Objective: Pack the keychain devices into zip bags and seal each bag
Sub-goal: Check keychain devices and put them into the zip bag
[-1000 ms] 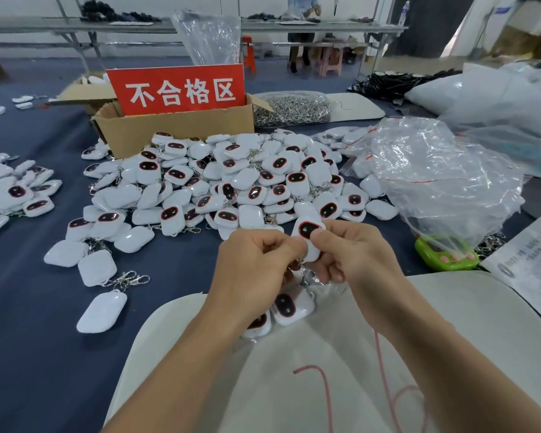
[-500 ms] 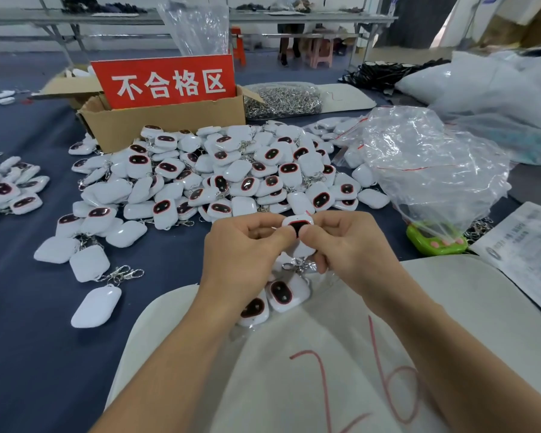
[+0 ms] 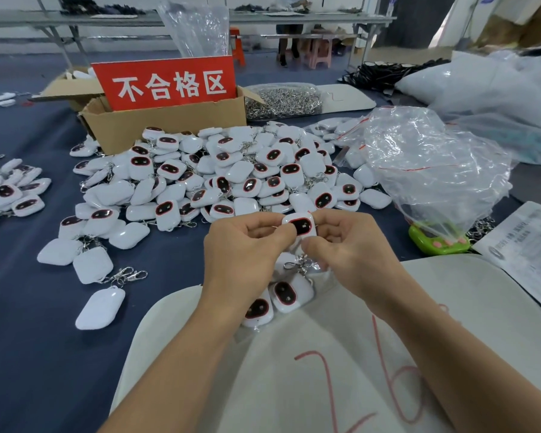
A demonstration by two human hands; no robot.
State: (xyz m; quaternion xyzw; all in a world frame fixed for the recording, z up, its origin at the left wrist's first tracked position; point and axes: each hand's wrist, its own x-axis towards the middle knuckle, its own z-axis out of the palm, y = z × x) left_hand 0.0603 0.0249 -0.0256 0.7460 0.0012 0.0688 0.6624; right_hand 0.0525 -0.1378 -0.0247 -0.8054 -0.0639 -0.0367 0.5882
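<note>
cardboard box (image 3: 169,126) behind device pile (image 3: 231,176), plastic bags (image 3: 434,170) right of pile

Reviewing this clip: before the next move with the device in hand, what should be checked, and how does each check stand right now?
1. Grip on the held device: ok. The left hand and right hand pinch it from either side.
2. Device inside a zip bag: cannot tell. Any clear film around it barely shows.
3. Bag sealed: cannot tell.
4. Metal clip clear of the seal: cannot tell. It shows just below the hands.
5. More devices within reach: ok. The pile lies just ahead on the blue table.
</note>
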